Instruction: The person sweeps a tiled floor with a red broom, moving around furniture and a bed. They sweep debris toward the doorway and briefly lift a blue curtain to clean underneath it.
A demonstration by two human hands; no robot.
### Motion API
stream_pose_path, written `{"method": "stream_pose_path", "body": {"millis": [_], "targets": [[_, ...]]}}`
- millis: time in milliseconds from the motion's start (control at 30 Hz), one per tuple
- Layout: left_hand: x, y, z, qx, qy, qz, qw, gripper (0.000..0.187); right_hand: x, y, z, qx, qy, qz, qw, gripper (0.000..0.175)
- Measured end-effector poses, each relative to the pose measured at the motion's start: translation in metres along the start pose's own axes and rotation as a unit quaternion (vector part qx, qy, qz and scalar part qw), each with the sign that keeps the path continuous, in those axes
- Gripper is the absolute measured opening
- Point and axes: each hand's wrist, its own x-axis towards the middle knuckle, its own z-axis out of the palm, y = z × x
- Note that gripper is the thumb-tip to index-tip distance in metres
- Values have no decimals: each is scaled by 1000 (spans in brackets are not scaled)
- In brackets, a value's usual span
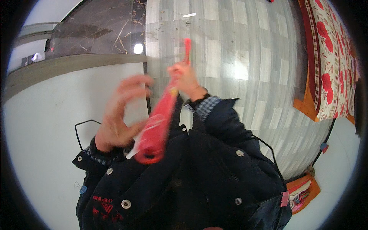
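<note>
A long red tube-like object (157, 123) runs slantwise in front of my dark jacket, its wide end near my chest showing a hollow. Part of it seems wrapped in clear plastic, with a yellowish patch near my grip. My right hand (184, 79) is closed around it farther out, and its narrow red tip (187, 47) sticks out past the fingers. On the other side, my left hand (119, 115) is held with curved, spread fingers, blurred by motion. Its thumb is close beside the tube; whether they touch, I cannot tell.
Grey wood-patterned flooring (224, 43) stretches ahead, with a small white strip (189, 15) on it. Along the left are a white wall (57, 115) and a dark marble-patterned surface (95, 34). At right stands a wooden bed with a red-flowered cover (327, 66); behind it, an orange-framed shelf (312, 189).
</note>
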Motion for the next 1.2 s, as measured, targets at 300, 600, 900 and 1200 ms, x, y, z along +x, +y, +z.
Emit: {"method": "stream_pose_path", "body": {"millis": [300,600,900,1200], "targets": [[-79,-79,-118,473,304,-117,819,31,-63,11,-189,-33,23,123,992,17],[-57,-135,-40,254,286,-150,912,27,-115,20,-236,-28,184,243,952,32],[-36,-132,2,191,221,-166,942,21,-108,17,-246,-22,224,281,933,33],[-42,-136,11,128,203,-183,953,18,-93,23,-248,-16,234,286,929,34]]}}
